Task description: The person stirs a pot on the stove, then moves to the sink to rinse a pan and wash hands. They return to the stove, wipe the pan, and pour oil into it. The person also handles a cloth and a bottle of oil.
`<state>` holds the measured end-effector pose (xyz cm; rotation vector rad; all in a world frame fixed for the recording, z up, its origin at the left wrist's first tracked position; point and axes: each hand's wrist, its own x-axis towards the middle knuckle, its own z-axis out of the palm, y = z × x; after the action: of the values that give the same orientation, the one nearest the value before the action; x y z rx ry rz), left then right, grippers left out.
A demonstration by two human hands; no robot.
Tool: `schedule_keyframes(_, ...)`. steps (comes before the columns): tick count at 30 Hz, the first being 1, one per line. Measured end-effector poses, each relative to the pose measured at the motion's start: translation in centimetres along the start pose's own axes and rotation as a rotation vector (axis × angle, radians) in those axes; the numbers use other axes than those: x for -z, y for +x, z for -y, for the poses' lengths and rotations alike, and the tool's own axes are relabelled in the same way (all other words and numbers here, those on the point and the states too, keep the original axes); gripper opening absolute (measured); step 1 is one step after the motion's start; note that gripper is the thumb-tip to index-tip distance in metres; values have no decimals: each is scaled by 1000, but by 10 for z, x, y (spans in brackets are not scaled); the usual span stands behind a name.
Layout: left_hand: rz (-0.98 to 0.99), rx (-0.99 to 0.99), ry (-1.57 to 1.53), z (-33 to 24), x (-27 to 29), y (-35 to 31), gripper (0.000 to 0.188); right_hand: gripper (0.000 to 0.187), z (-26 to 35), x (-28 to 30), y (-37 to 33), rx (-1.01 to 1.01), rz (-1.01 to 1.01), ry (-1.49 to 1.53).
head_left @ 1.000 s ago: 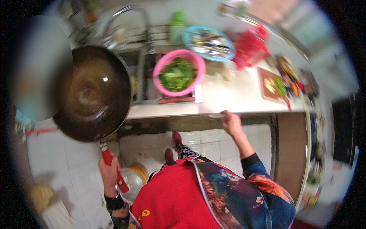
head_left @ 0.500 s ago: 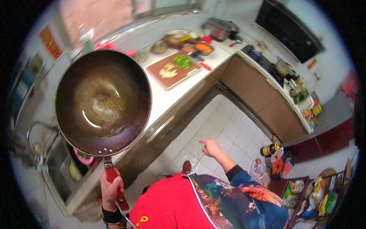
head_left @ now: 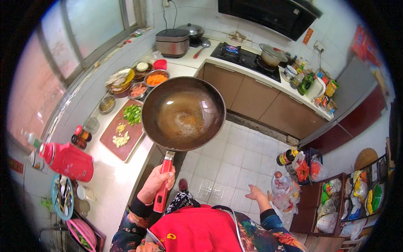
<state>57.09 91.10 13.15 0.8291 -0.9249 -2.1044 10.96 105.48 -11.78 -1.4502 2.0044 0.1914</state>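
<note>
A dark wok [head_left: 184, 107] with a wet sheen across its brown inside is held up over the floor, beside the counter's edge. My left hand [head_left: 155, 185] is wrapped round its red handle [head_left: 161, 199]. Down to the right, my right hand [head_left: 257, 195] is held out above the tiled floor with its fingers apart and nothing in it. Left of the wok, a cutting board [head_left: 115, 145] carries chopped green vegetable [head_left: 132, 114] and pale chopped pieces [head_left: 121, 139]. Across the corner, a blue flame burns on the gas stove [head_left: 247, 58].
A lidded pot [head_left: 270, 55] stands on the stove's right burner. Bowls, one with orange pieces [head_left: 156, 79], and a rice cooker [head_left: 172, 43] line the counter. A red jug [head_left: 69, 161] stands at left. Bags [head_left: 285, 191] and a crate [head_left: 314, 161] sit on the floor at right.
My view has turned right toward the stove. The wok, still in my left hand, has swung from the sink side past the cutting board. My right hand's fingers have spread.
</note>
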Motion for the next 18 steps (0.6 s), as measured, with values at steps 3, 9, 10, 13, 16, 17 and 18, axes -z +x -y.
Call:
schedule_keyframes(3, 64, 15, 55, -14, 4, 92, 7, 71, -40, -6, 38, 25, 36, 52)
schedule_keyframes(9, 100, 26, 313, -42, 17, 252, 9, 61, -92, -5, 70, -226, 166, 672)
schedule_keyframes(10, 105, 5, 376, -49, 20, 275, 10, 58, -88, 1, 71, -263, 154, 831)
schedule_keyframes(13, -62, -30, 726, -63, 37, 333, 13, 48, -65, 30, 91, -190, 139, 984)
schedule_keyframes(16, -223, -233, 1220, -86, 50, 379, 23, 41, -11, 80, 106, -289, 130, 892)
schedule_keyframes(17, -259, -234, 1251, -85, 59, 396, 24, 39, 2, 92, 113, -369, 135, 888)
schedule_keyframes(18, -287, -235, 1280, -86, 63, 414, 26, 36, -10, 84, 116, -286, 133, 900)
